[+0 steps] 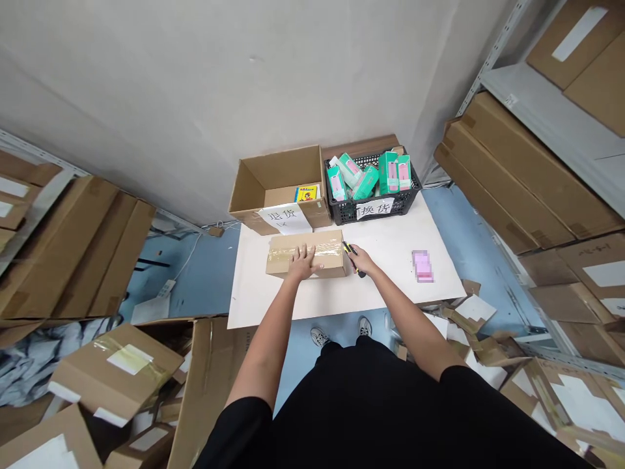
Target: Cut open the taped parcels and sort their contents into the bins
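A taped brown cardboard box [325,251] lies on the white table in front of me. My left hand [303,264] rests flat on its top, fingers spread over the clear tape. In my right hand [361,259] is a yellow and black utility knife [348,249], its front end at the right end of the box. Whether the blade touches the cardboard is too small to tell. The fingers of my right hand are wrapped round the handle.
Behind the box stand an open carton [239,189] holding a yellow booklet [306,193] and a black crate [417,185] of green-and-pink packages. A blurred pink item [422,266] lies on the table [263,303] at right. Shelves and cardboard boxes flank both sides.
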`<state>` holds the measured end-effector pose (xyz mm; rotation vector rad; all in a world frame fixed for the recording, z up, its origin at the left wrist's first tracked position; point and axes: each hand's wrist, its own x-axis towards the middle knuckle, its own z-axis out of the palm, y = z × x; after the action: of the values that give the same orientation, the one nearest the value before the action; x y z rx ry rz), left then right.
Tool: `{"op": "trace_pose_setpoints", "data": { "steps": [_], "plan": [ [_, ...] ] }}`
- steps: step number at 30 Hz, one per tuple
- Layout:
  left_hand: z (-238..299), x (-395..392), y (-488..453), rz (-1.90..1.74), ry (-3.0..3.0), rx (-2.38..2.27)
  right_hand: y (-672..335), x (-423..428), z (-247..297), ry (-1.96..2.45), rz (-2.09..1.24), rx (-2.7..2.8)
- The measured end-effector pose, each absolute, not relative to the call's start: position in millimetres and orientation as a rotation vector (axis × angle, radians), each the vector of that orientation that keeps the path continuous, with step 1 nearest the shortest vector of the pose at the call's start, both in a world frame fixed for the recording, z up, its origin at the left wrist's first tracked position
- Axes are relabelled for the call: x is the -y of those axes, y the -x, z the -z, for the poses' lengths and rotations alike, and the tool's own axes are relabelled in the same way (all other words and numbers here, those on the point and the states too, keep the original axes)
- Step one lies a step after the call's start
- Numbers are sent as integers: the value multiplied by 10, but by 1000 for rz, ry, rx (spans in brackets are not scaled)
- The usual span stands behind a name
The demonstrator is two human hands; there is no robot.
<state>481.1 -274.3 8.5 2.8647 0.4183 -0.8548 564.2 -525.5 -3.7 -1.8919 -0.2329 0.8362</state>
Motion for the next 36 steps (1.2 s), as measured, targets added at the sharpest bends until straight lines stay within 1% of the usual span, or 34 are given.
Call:
{"op": "trace_pose_setpoints", "data": {
  "steps": [4, 10, 12, 15, 17, 21, 26, 30, 32, 34, 36],
  "plan": [
    [-48, 2727, -4819, 861, -2856, -404, -5600, 5287, 86, 1856, -839, 234],
    [-23, 2750, -4789, 794, -2874, -398, -5524, 5537, 194, 1767, -988, 209],
    [-53, 2711, -4825, 731, -2889, -372, -5438, 5571, 223, 1765, -879, 76],
    [-140, 2500, -4961, 594, -2904, -284, -5221, 5433, 292, 1829, -624, -123],
    [-205, 2274, -5072, 549, -2923, -281, -5074, 5222, 354, 1930, -585, -157],
    [-254, 1902, -5139, 672, -2953, -433, -5034, 4755, 445, 2170, -553, -223],
    [-161, 1989, -4741, 668, -2968, -678, -5610, 4408, 364, 2316, -450, -323],
    [-126, 2219, -4357, 743, -2912, -492, -6169, 4245, 200, 2393, -370, -259],
    [-158, 2253, -4307, 721, -2915, -395, -6300, 4240, 127, 2391, -367, -206],
    [-207, 2228, -4390, 613, -3015, -324, -6256, 4307, 89, 2387, -352, -163],
    [-241, 2185, -4577, 509, -3141, -145, -6026, 4422, 107, 2396, -347, -107]
  ]
}}
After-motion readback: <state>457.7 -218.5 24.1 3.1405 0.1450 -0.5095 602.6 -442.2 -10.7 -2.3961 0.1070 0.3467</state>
